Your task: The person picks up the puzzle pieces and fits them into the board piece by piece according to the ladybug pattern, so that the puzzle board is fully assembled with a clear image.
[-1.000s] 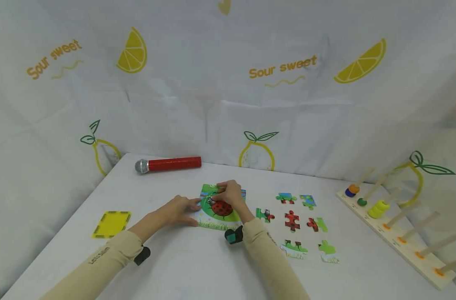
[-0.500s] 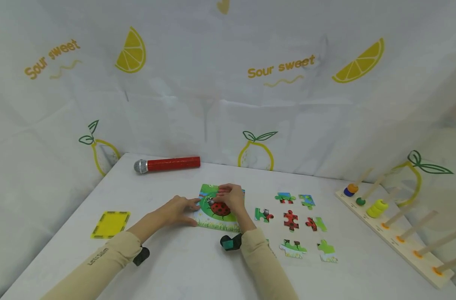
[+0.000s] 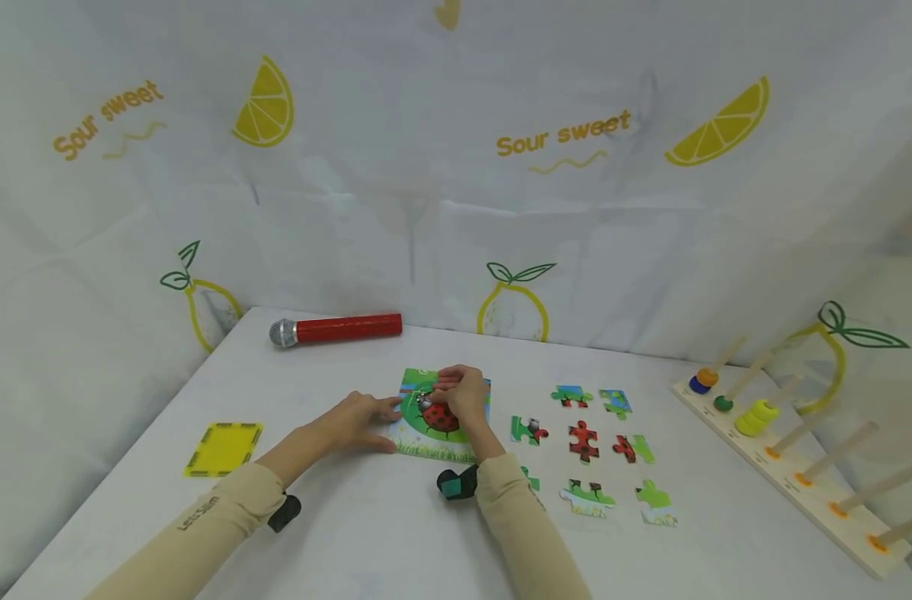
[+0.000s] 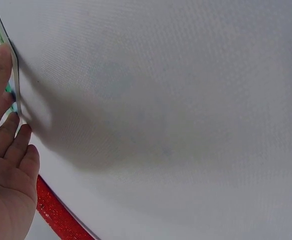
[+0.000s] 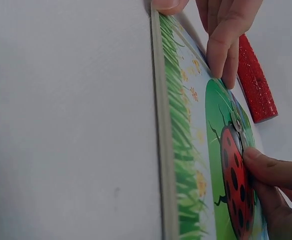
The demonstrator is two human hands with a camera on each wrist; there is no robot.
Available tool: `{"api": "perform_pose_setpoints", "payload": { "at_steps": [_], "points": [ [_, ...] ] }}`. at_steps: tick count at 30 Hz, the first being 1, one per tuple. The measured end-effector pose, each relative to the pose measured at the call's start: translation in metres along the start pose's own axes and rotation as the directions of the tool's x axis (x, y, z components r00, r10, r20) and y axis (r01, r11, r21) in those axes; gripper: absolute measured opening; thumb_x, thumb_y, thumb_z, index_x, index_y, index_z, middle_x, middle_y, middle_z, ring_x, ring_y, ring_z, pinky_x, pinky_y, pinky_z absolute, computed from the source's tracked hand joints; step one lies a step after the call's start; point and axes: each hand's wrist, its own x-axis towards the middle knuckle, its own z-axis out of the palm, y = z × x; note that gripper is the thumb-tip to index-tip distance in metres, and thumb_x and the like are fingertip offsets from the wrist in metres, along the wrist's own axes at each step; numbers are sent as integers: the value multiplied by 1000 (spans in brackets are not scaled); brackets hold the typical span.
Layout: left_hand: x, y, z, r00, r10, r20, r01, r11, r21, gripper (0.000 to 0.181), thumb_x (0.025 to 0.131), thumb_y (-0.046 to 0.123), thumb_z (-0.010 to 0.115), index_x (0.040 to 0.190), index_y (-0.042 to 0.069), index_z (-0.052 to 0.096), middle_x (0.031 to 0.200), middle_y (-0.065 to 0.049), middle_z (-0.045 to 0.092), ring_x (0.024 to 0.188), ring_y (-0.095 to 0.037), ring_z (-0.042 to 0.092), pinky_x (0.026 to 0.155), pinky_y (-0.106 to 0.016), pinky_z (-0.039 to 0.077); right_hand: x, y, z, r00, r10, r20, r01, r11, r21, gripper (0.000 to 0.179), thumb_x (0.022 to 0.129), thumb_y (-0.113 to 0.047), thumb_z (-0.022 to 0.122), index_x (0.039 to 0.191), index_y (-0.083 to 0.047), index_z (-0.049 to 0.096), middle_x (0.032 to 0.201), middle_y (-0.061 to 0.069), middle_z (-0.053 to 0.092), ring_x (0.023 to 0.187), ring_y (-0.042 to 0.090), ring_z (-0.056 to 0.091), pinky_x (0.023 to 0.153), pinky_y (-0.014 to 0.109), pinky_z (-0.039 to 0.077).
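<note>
A ladybug puzzle board [image 3: 418, 446] lies flat on the white table before me. My left hand [image 3: 353, 421] rests at its left side, thumb at the front corner. In the right wrist view, a fingertip of the left hand [image 5: 226, 45] touches the picture. Over the upper part of the board is my right hand [image 3: 465, 393]. Its thumb [image 5: 266, 167] presses on the picture beside the ladybug's head [image 5: 237, 121]. The other fingers are bent and partly hidden; whether a piece lies between them and the thumb cannot be seen. Loose jigsaw pieces [image 3: 583, 442] lie to the right.
A toy microphone with a red handle [image 3: 347, 328] lies along the back edge. To the left is a yellow square [image 3: 223, 450]. A wooden peg board [image 3: 786, 475] with several pegs and some coloured beads stands at the right. A white printed cloth [image 3: 426, 167] hangs behind the table.
My right hand has shifted slightly over the board, and its forearm has swung left, so a lower-left jigsaw piece now shows beside the sleeve. The left hand stays in place.
</note>
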Motion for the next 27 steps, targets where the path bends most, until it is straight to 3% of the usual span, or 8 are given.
{"api": "perform_pose_setpoints", "payload": {
  "at_steps": [6,13,27],
  "points": [
    [-1,0,0,999,-33,0,33,999,20,49,76,28,81,117,2,68,137,-12,54,126,-34,50,104,-53,38,1,-2,-1,998,4,55,-3,1000,-16,35,68,15,77,102,12,66,88,25,70,80,31,71,80,39,57],
    [-1,-1,0,1000,-28,3,28,999,26,50,77,28,80,117,1,67,136,-13,53,126,-34,50,104,-55,37,1,-1,-3,994,32,105,-33,999,13,36,70,16,74,105,12,65,92,25,69,84,31,70,78,38,57],
    [-1,1,1,1000,-7,-8,7,1000,26,49,76,27,81,116,1,68,135,-14,54,125,-34,50,102,-52,41,1,2,-5,994,35,103,-38,999,29,34,74,14,73,106,11,65,98,24,68,88,31,70,74,35,58]
  ]
}}
